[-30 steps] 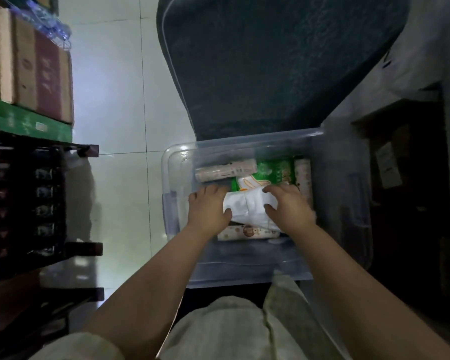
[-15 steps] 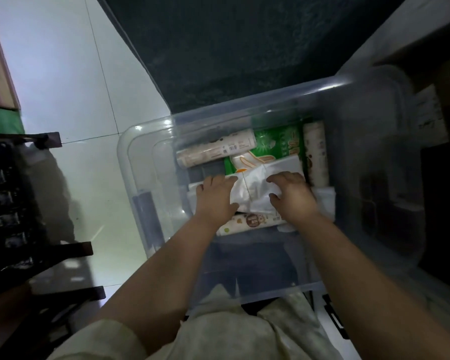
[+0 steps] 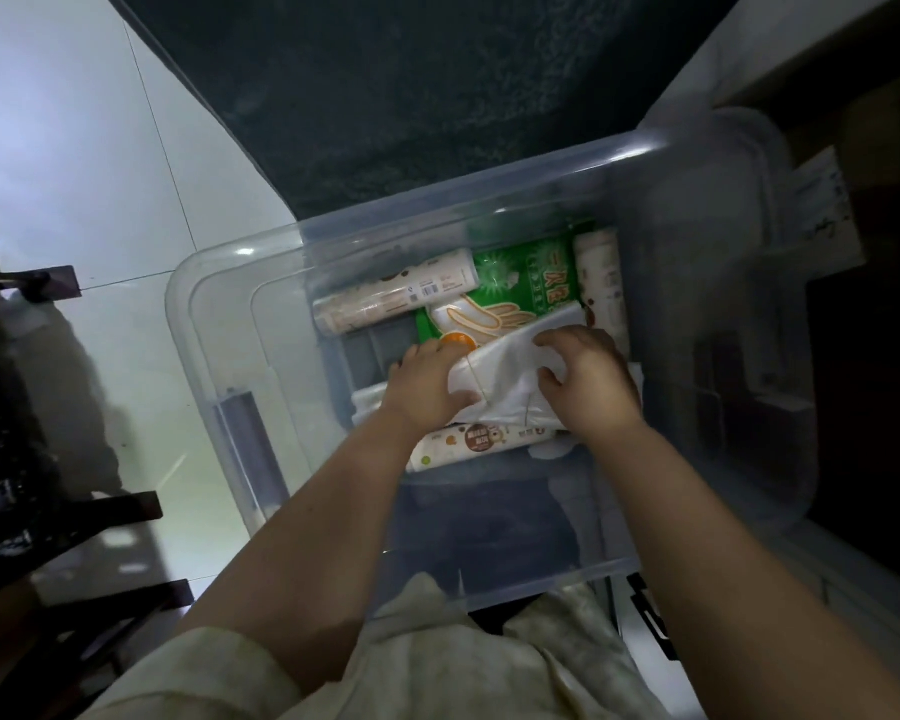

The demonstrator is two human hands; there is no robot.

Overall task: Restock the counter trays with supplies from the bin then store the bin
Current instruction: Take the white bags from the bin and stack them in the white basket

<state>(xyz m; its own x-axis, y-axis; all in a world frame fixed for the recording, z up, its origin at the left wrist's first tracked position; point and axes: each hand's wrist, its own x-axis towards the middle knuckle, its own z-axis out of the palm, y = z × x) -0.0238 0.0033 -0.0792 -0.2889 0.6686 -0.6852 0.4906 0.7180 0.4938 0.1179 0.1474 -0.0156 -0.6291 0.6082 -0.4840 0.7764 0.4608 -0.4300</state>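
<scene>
We see the clear plastic bin (image 3: 219,324) on the pale tiled floor (image 3: 74,163), its far edge against a dark mat (image 3: 411,85). Inside, both hands grip a white plastic bag (image 3: 505,376) near the middle: left hand (image 3: 427,387) pinching its left side, right hand (image 3: 588,387) its right. Paper rolls (image 3: 396,293) and a green packet (image 3: 531,278) lie along the bin's far wall.

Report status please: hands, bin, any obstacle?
Left hand and right hand both gripping white pack inside bin. Rolls around it. Nothing blocking.
</scene>
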